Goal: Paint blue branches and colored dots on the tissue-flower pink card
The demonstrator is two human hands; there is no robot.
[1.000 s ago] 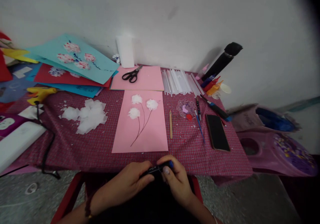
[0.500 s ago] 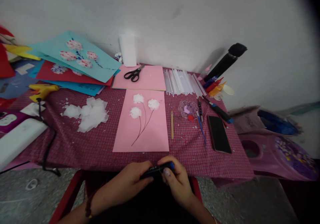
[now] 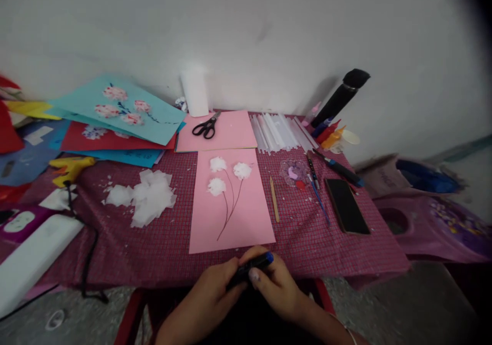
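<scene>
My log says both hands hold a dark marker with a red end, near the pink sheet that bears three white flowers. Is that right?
The dark marker has a blue end, not a red one, as the head view shows. Otherwise right: left hand and right hand hold it near the pink sheet with three white flowers.

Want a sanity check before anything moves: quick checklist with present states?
1. Marker held in left hand and right hand: ok.
2. Marker uncapped: cannot tell; the hands hide much of it.
3. Pink sheet lying flat on the tablecloth: ok.
4. Scissors off that sheet: ok; they lie on pink paper behind it.
5. Tablecloth free of loose bits: not ok; white pieces lie left of the sheet.
</scene>
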